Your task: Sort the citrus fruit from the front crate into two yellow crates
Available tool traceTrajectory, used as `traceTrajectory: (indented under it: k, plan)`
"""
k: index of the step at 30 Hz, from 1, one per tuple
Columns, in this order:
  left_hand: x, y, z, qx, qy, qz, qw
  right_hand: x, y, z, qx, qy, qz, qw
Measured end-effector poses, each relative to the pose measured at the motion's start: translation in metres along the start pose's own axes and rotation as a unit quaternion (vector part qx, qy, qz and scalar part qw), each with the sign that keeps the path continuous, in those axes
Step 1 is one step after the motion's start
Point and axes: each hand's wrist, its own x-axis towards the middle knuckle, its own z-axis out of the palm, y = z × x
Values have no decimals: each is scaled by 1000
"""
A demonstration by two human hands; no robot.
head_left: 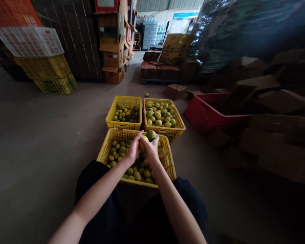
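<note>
My two hands meet above the front yellow crate (169, 159), which holds many small yellow-green fruit that look like lemons. In my right hand (152, 149) a green fruit (150, 135) sits between thumb and fingers. A yellow fruit (143, 144) is pressed between both hands, partly hidden by the right thumb. My left hand (134, 149) is closed against that yellow fruit, its fingers pointing forward. Behind the hands stand a left yellow crate (109, 118) with smaller greenish fruit and a right yellow crate (179, 126) filled higher with larger fruit.
A red crate (200, 117) and cardboard pieces (274, 135) lie to the right. One loose fruit (147, 95) is on the floor beyond the crates. Stacked crates (48, 67) stand at left, cartons (114, 64) and a loaded pallet (160, 73) farther back. My knees flank the front crate.
</note>
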Motion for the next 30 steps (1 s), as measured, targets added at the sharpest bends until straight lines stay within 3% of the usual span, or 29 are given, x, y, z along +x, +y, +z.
traceTrajectory:
  k: [2,4,8,11,14,18,22,26,30]
  plan:
    - [-3,1,0,15,-45,-24,999,2,1,-2,-18,5,3,1000]
    - [-2,4,-4,41,-56,-47,997,1,-2,-3,-27,-14,40,999]
    - [9,18,-21,131,34,-13,991,-9,-14,1,-32,-135,171,975]
    - [13,28,-30,157,27,4,987,-15,-22,4,-21,-213,205,955]
    - [13,33,-31,126,-4,14,992,-14,-31,4,21,-207,259,943]
    - [14,36,-28,50,15,-37,998,-8,-44,1,111,-205,343,910]
    - [19,47,-28,-73,93,-75,990,-8,-50,0,159,-245,314,903]
    - [19,59,-29,-179,134,-88,971,-5,-51,-2,169,-203,252,931]
    - [17,60,-28,-199,157,-149,956,1,-49,-6,162,-193,267,930]
